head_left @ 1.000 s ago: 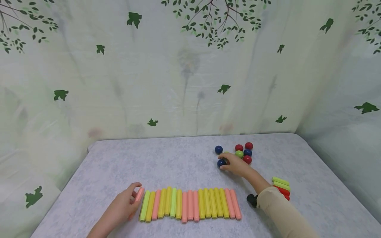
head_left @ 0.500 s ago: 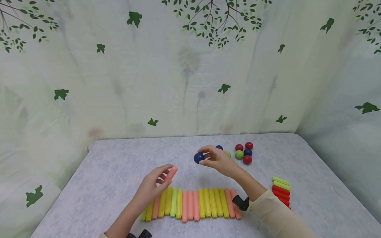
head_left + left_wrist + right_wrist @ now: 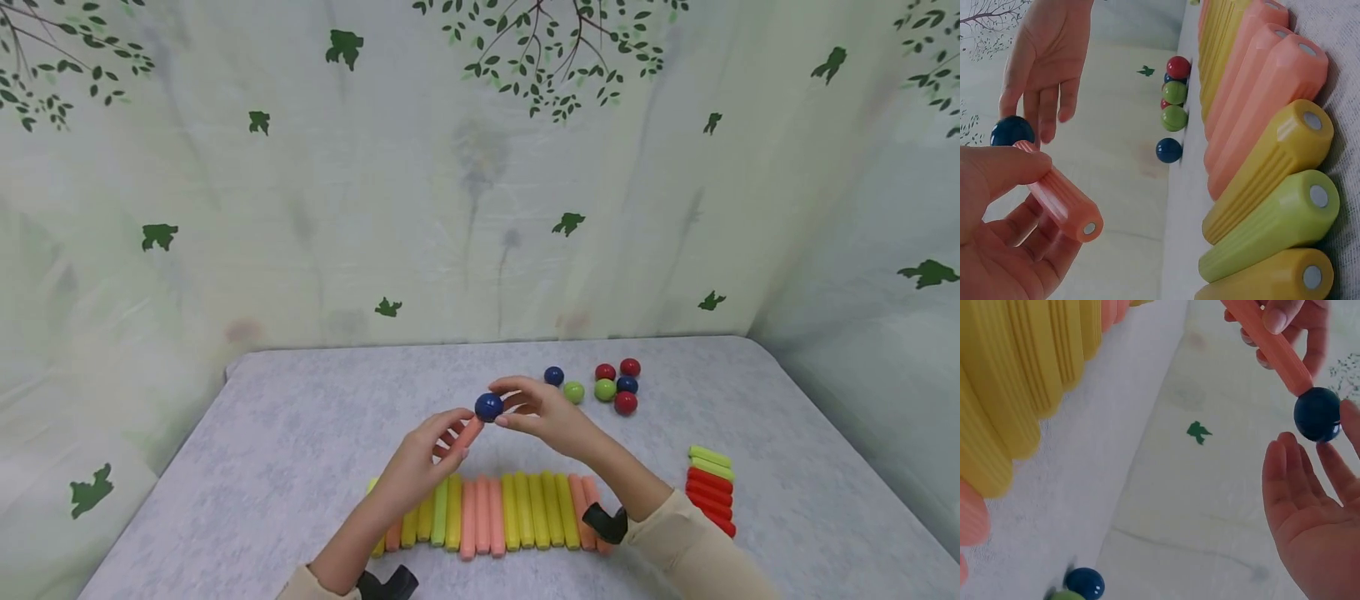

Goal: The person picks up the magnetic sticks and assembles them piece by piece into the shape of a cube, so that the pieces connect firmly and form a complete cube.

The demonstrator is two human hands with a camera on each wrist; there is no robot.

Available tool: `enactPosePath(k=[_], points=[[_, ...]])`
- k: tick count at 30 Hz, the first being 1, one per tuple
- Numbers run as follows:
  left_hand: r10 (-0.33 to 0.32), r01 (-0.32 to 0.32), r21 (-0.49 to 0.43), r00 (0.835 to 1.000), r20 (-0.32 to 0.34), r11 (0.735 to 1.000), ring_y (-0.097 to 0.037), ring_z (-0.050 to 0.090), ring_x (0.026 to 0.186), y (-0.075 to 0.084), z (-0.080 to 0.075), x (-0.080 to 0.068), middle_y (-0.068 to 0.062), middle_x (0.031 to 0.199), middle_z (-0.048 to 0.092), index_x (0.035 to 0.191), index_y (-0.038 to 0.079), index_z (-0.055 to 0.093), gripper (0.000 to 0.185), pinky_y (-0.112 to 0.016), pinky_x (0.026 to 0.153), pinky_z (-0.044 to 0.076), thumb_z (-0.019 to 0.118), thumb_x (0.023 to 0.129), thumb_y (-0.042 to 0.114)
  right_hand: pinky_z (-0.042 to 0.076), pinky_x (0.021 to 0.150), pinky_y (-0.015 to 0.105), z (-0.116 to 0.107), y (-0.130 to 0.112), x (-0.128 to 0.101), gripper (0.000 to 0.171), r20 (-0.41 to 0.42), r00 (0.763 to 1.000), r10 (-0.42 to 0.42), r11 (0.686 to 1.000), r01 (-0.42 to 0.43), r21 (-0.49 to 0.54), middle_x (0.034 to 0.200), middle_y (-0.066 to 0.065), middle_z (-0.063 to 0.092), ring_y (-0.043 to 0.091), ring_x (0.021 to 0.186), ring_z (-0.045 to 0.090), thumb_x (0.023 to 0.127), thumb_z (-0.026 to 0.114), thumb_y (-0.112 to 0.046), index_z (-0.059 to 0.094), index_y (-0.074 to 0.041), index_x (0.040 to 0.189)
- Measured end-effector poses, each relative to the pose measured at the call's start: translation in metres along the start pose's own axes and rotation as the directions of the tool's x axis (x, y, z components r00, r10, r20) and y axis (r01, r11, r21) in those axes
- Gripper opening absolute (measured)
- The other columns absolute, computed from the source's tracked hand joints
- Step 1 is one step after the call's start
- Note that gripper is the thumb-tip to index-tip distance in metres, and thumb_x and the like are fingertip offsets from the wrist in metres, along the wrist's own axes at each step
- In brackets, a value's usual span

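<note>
My left hand (image 3: pixel 420 467) pinches a pink ribbed magnetic rod (image 3: pixel 1063 203) between thumb and fingers, raised over the table. A silvery magnet disc shows at the rod's near end in the left wrist view. Against its other end sits a shiny dark blue ball (image 3: pixel 489 407). My right hand (image 3: pixel 551 417) holds that ball by its side with thumb and index fingertips; in the right wrist view the other fingers stretch out below the ball (image 3: pixel 1317 415). Beneath both hands lies a row of yellow, pink and green rods (image 3: pixel 525 510), its left end partly hidden by my left arm.
Several red, green and blue balls (image 3: pixel 604 390) lie at the back right of the grey table (image 3: pixel 315 417). A short stack of red and lime rods (image 3: pixel 708 492) is at the right, beside my right sleeve. A leaf-patterned curtain (image 3: pixel 420 208) hangs behind.
My left hand has lifted the pink rod from the row's left end and moved right. My right hand has carried the blue ball left from the others, and ball and rod have come together.
</note>
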State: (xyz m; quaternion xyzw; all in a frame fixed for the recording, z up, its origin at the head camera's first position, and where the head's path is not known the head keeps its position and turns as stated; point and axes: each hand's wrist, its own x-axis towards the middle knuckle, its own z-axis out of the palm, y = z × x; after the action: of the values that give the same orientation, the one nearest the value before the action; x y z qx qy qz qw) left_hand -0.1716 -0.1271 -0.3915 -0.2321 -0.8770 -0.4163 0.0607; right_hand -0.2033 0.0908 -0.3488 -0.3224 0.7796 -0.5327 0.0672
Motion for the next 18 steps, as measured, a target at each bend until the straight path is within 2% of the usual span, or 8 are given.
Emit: enactPosePath(k=[3,6,9,12,16,18], points=[[-0.031,0.030,-0.035,0.999,-0.027,0.999,-0.012,0.052,0.084,0.001,0.001,0.001,0.001,0.097,0.053,0.131,0.015,0.041,0.055,-0.023,0.070,0.048,0.065,0.082,0.008,0.043,0.087,0.037,-0.009,0.010,-0.011,0.045,-0.044,0.999,0.025,0.998,-0.028,-0.060,0.121,0.011,0.050,0.022,0.101,0.054,0.085,0.062,-0.013,0.046,-0.006,0.127],[-0.079,0.075,-0.083,0.996,-0.048,0.994,-0.012,0.053,0.082,0.001,0.001,0.001,0.001,0.098,0.052,0.138,0.023,0.029,0.069,-0.022,0.068,0.049,0.065,0.082,0.006,0.044,0.086,0.037,-0.019,0.025,-0.029,0.049,-0.093,0.994,0.053,0.993,-0.062,-0.100,0.123,0.007,0.049,0.020,0.101,0.053,0.083,0.065,-0.021,0.045,-0.012,0.128],[-0.104,0.096,-0.117,0.993,-0.060,0.988,-0.013,0.053,0.083,0.000,0.001,0.002,0.000,0.098,0.052,0.142,0.029,0.020,0.079,-0.022,0.067,0.049,0.065,0.082,0.005,0.044,0.085,0.040,-0.027,0.035,-0.053,0.054,-0.119,0.986,0.118,0.986,-0.131,-0.104,0.124,0.008,0.047,0.025,0.104,0.051,0.082,0.067,-0.026,0.043,-0.014,0.128],[-0.101,0.091,-0.130,0.992,-0.076,0.987,-0.015,0.052,0.084,0.000,0.000,0.003,-0.002,0.098,0.051,0.142,0.030,0.018,0.082,-0.023,0.067,0.049,0.065,0.081,0.003,0.043,0.086,0.042,-0.031,0.044,-0.074,0.058,-0.125,0.973,0.195,0.972,-0.209,-0.110,0.126,0.012,0.045,0.031,0.106,0.048,0.080,0.068,-0.028,0.041,-0.013,0.129],[-0.104,0.090,-0.150,0.991,-0.088,0.984,-0.016,0.052,0.086,-0.002,-0.001,0.004,-0.004,0.101,0.051,0.142,0.028,0.019,0.080,-0.024,0.068,0.049,0.065,0.082,0.004,0.044,0.084,0.042,-0.030,0.055,-0.096,0.065,-0.093,0.939,0.331,0.933,-0.340,-0.117,0.127,0.016,0.042,0.032,0.105,0.047,0.079,0.070,-0.026,0.037,-0.010,0.132],[-0.117,0.102,-0.162,0.989,-0.089,0.982,-0.017,0.052,0.087,-0.001,-0.002,0.003,-0.005,0.102,0.050,0.142,0.027,0.019,0.079,-0.024,0.068,0.049,0.065,0.082,0.005,0.046,0.080,0.040,-0.027,0.060,-0.103,0.068,-0.072,0.909,0.411,0.898,-0.417,-0.138,0.125,0.014,0.043,0.028,0.102,0.048,0.077,0.072,-0.025,0.037,-0.008,0.133]])
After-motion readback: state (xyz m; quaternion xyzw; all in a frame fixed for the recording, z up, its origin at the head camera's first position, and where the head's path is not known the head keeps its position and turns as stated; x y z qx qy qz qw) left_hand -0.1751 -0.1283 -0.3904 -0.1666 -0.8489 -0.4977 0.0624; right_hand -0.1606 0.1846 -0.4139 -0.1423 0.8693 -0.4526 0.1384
